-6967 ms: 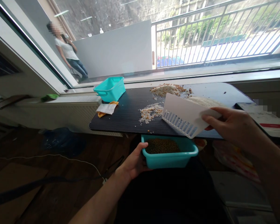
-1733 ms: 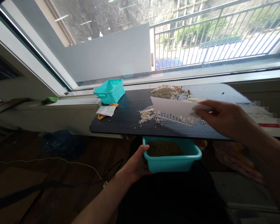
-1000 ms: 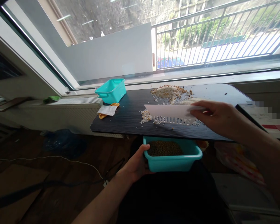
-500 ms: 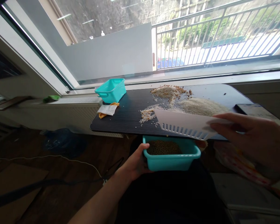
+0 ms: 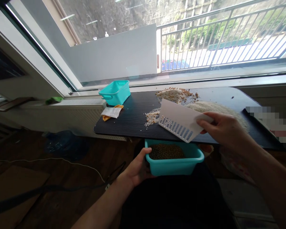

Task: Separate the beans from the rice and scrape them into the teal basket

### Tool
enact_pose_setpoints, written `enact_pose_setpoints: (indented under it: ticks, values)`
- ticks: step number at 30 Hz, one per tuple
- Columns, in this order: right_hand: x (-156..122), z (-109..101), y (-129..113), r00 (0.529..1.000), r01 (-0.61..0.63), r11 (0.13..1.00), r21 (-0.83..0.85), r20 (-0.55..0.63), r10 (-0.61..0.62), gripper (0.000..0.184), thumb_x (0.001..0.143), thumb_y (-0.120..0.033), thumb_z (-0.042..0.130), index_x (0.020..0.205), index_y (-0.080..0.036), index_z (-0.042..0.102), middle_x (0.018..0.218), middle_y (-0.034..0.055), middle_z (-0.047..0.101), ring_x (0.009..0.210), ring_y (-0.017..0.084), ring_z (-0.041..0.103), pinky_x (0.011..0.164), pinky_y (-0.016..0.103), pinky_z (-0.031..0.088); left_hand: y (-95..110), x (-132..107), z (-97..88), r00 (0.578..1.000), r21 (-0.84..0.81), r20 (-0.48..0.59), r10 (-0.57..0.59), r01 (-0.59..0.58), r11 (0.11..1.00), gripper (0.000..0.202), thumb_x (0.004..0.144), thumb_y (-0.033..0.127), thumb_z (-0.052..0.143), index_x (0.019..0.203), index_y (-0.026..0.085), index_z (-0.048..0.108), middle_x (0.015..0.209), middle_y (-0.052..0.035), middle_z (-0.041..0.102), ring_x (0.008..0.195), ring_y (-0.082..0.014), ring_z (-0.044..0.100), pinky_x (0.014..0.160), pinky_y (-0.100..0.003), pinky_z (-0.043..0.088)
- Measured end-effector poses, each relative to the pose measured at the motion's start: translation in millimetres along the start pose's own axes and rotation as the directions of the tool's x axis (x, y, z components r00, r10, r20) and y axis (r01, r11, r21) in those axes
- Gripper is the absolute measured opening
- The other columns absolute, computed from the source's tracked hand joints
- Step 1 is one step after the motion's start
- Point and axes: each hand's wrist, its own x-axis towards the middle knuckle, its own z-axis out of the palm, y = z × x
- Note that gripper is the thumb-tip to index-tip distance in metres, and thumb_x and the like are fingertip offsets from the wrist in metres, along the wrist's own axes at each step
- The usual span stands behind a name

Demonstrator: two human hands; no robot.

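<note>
The right hand (image 5: pixel 219 127) pinches the scoop (image 5: pixel 177 119) at its right end, thumb laid on the near face and fingers curled behind, closed firmly enough that no gap shows. The scoop is a thin, matte white plate with a straight upper edge and a row of narrow, slanting slots along its lower side; dark table shows through them. It is held tilted above the near edge of the table (image 5: pixel 128 125), its slotted side down towards the person – whether its left corner touches the top is hard to say from here.

The left hand (image 5: pixel 139 167) is partly closed around the left end of the tub (image 5: pixel 173 165), thumb over the rim, the other fingers mostly hidden below. The tub is turquoise, smooth and rectangular, with a broad lip, and sits just below the table edge. Small brown beans (image 5: pixel 166 151) cover its bottom.

Behind the scoop lie a mixed heap (image 5: pixel 173 93) – pale grains with brown bits – and a wide, whitish rice pile (image 5: pixel 214 109). Loose grains (image 5: pixel 152 117) are strewn just left of it.
</note>
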Motion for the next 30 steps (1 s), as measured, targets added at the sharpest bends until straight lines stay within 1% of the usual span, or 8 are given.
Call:
enact_pose_setpoints:
  ticks: [4, 8, 11, 15, 20, 23, 27, 30]
  values:
    - [10, -20, 16, 0.991, -0.056, 0.990, -0.130, -0.127, 0.040, 0.030, 0.070, -0.031, 0.059, 0.089, -0.013, 0.073, 0.056, 0.0053, 0.065, 0.058, 0.022, 0.061, 0.055, 0.032, 0.045, 0, 2, 1.6, 1.000, 0.016, 0.003, 0.015, -0.015, 1.000, 0.054, 0.080, 0.055, 0.047, 0.121, 0.020, 0.054, 0.106, -0.0086, 0.067, 0.086, -0.0225, 0.063, 0.075, -0.034, 0.049]
    - [22, -33, 21, 0.982, -0.040, 0.982, -0.184, -0.189, 0.005, 0.031, 0.072, -0.032, 0.058, 0.091, -0.014, 0.073, 0.058, 0.0062, 0.065, 0.064, 0.023, 0.061, 0.060, 0.035, 0.044, 0, 5, 6.9, 1.000, 0.021, -0.007, 0.000, 0.000, 1.000, 0.054, 0.080, 0.055, 0.048, 0.120, 0.019, 0.054, 0.106, -0.0098, 0.066, 0.088, -0.0231, 0.063, 0.076, -0.035, 0.049]
    - [30, -29, 17, 0.983, 0.028, 0.982, -0.185, -0.173, -0.061, 0.032, 0.075, -0.034, 0.056, 0.094, -0.015, 0.073, 0.067, 0.0080, 0.069, 0.067, 0.023, 0.062, 0.062, 0.035, 0.044, -1, 7, 10.2, 1.000, 0.025, 0.010, -0.008, 0.008, 1.000, 0.056, 0.078, 0.056, 0.050, 0.119, 0.019, 0.055, 0.107, -0.0102, 0.066, 0.089, -0.0244, 0.063, 0.076, -0.036, 0.049]
    - [41, -11, 10, 0.980, 0.154, 0.972, -0.179, -0.098, -0.174, 0.034, 0.079, -0.037, 0.053, 0.099, -0.018, 0.073, 0.080, 0.0081, 0.073, 0.074, 0.022, 0.064, 0.067, 0.033, 0.045, -3, 8, 10.3, 0.999, 0.017, 0.035, -0.012, 0.012, 1.000, 0.059, 0.076, 0.057, 0.053, 0.122, 0.020, 0.053, 0.106, -0.0098, 0.066, 0.090, -0.0252, 0.063, 0.076, -0.036, 0.048]
    - [51, 8, 7, 0.957, 0.266, 0.949, -0.168, -0.076, -0.281, 0.029, 0.082, -0.036, 0.051, 0.094, -0.022, 0.074, 0.077, 0.0046, 0.073, 0.069, 0.020, 0.064, 0.062, 0.030, 0.043, -5, 7, 7.3, 0.999, 0.009, 0.039, -0.004, 0.004, 1.000, 0.062, 0.074, 0.057, 0.056, 0.124, 0.021, 0.053, 0.107, -0.0101, 0.067, 0.092, -0.0261, 0.064, 0.080, -0.037, 0.048]
    - [48, 7, 7, 0.945, 0.308, 0.935, -0.173, -0.056, -0.322, 0.027, 0.082, -0.037, 0.052, 0.091, -0.023, 0.073, 0.073, 0.0032, 0.072, 0.066, 0.020, 0.064, 0.059, 0.029, 0.042, -5, 7, 6.3, 0.999, 0.012, 0.040, -0.001, 0.000, 1.000, 0.061, 0.076, 0.057, 0.055, 0.124, 0.020, 0.053, 0.108, -0.0105, 0.067, 0.093, -0.0260, 0.064, 0.081, -0.037, 0.048]
    - [33, -6, 10, 0.950, 0.305, 0.936, -0.176, -0.012, -0.312, 0.026, 0.083, -0.038, 0.053, 0.094, -0.024, 0.073, 0.072, 0.0026, 0.071, 0.064, 0.019, 0.065, 0.057, 0.029, 0.041, -5, 8, 6.4, 0.999, -0.002, 0.048, -0.009, 0.009, 1.000, 0.059, 0.078, 0.055, 0.052, 0.125, 0.020, 0.052, 0.106, -0.0096, 0.067, 0.089, -0.0243, 0.064, 0.078, -0.036, 0.049]
    - [24, -15, 14, 0.949, 0.302, 0.939, -0.163, -0.044, -0.313, 0.027, 0.083, -0.039, 0.054, 0.094, -0.023, 0.072, 0.072, 0.0031, 0.071, 0.064, 0.020, 0.064, 0.059, 0.030, 0.041, -4, 7, 7.9, 0.999, -0.006, 0.051, -0.003, 0.004, 1.000, 0.058, 0.079, 0.054, 0.052, 0.126, 0.021, 0.052, 0.106, -0.0090, 0.067, 0.084, -0.0231, 0.064, 0.075, -0.034, 0.049]
